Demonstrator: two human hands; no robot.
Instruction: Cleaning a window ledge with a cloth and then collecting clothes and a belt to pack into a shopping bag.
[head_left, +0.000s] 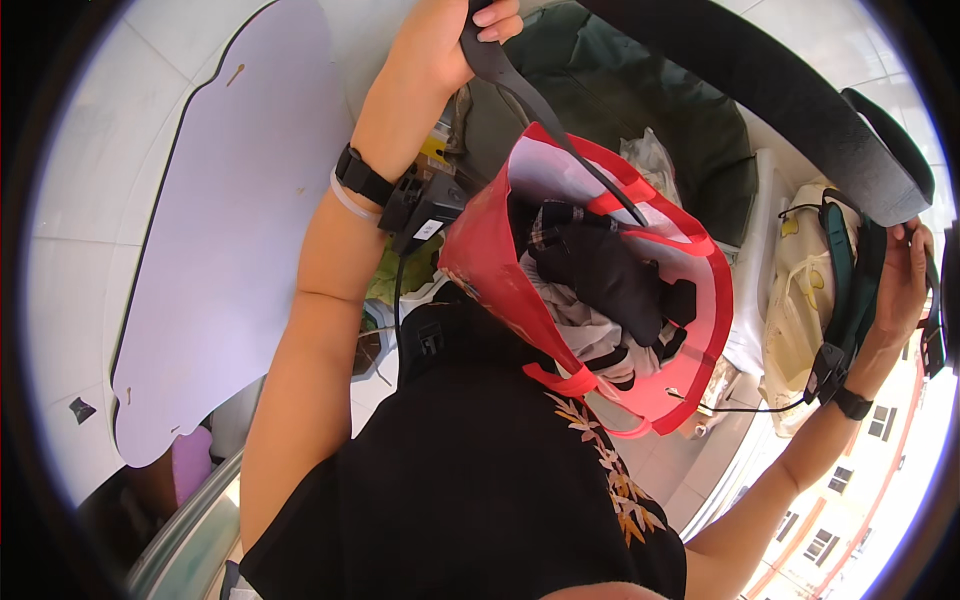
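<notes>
My left hand, at the top, grips a long black strap, seemingly a belt; one length hangs into the mouth of a red fabric tote bag. A wide black length arcs close to the camera toward the right. My right hand is raised at the far right, its fingers closed around a dark strap at the lower end of that arc; part of its grip is hidden. Inside the tote lie black cloth and crumpled light grey clothing. The tote's red handles flop over its rim.
A white board with a curved edge stands at left. Behind the tote is a dark green padded cover. A cream patterned bag hangs at right beside a window. Leafy plants and a metal rail are at left.
</notes>
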